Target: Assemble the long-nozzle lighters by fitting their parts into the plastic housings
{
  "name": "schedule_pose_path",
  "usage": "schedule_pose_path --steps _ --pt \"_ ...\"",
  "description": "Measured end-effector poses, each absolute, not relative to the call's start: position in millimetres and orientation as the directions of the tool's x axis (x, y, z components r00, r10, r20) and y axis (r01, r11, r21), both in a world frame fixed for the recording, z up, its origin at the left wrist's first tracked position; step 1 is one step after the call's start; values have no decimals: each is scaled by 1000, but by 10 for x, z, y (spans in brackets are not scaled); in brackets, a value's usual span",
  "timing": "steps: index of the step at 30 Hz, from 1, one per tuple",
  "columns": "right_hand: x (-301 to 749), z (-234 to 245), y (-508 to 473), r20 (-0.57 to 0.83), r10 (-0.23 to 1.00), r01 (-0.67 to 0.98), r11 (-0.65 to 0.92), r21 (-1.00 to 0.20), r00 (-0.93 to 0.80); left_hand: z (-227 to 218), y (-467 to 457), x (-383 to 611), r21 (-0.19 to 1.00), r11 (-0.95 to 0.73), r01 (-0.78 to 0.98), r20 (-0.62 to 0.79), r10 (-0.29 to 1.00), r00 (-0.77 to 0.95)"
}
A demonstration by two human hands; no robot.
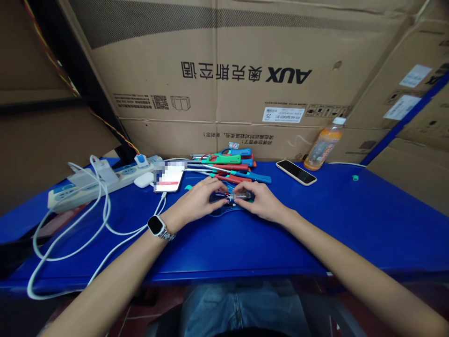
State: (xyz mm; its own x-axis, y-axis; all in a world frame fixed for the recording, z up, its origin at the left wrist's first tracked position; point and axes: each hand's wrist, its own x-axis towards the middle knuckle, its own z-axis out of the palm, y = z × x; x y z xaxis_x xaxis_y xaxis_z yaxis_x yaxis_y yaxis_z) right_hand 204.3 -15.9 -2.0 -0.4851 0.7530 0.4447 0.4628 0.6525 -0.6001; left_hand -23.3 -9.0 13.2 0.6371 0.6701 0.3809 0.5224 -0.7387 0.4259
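Note:
My left hand [199, 199], with a watch [156, 226] on its wrist, is curled with thumb and fingertips close together at the left end of a small assembly. What exactly these fingers pinch is too small to make out. From the other side, my right hand [264, 201] grips a slim clear lighter body [242, 196] between thumb and fingers. Below both hands lies a blue piece [221, 213], partly hidden, apparently a lighter casing. Just behind is a pile of long-necked lighters, among them a green lighter [228, 159] and a blue lighter [260, 178].
On the left lie a power strip [122, 175], looping white cables [105, 206], an earbud case [144, 180] and a lit phone [170, 178]. To the right are another phone [296, 172] and an orange drink bottle [323, 145]. A large cardboard box [238, 103] walls the back of the blue table [336, 215].

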Motion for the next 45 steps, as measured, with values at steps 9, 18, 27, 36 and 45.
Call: schedule_pose_path --steps 9,18,27,36,45 --pt "2042 11 -176 452 732 454 675 -582 -509 148 -71 -226 438 -737 515 365 669 647" --pt "2052 34 -180 415 737 464 665 -585 -533 155 -89 -236 437 -750 497 403 657 637" --pt "2062 9 -145 378 726 498 677 -542 -575 129 -74 -244 424 -771 475 427 633 646" --pt "2044 15 -190 359 724 474 669 -573 -589 126 -84 -235 378 -809 450 485 587 648" --pt "2076 -6 -147 396 699 481 705 -522 -595 137 -64 -249 454 -805 381 471 581 664"
